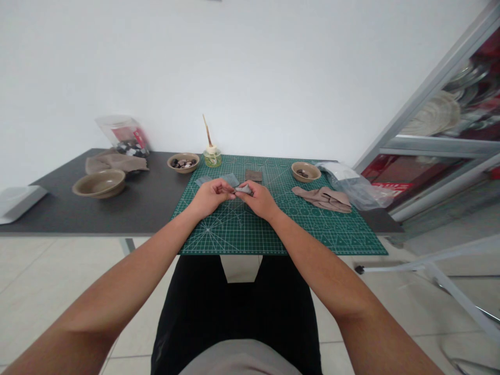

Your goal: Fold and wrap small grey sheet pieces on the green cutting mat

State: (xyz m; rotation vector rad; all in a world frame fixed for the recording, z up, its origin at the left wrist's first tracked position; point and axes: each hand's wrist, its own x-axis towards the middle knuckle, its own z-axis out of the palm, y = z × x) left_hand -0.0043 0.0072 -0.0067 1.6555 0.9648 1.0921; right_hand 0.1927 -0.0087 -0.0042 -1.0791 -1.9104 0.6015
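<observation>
Above the middle of the green cutting mat [312,229], both of my hands meet at their fingertips. My right hand [258,200] is closed around a small grey bundle [245,189] that looks like folded cloth or sheet. The fingers of my left hand [213,198] are pinched at the bundle's left end; whether they grip it or something small beside it is hidden. Behind the left hand lies a translucent bluish-grey sheet [229,180]. A brown square piece [253,175] lies on the mat just beyond my right hand.
To the right are a bowl with a few dark pebbles [305,172], a crumpled brown cloth [324,199] and a plastic bag [359,187]. Leftward stand a glass jar with a brush [212,156], a pebble bowl [183,163], a larger bowl [99,184], another cloth [113,161] and a bag of stones [130,140].
</observation>
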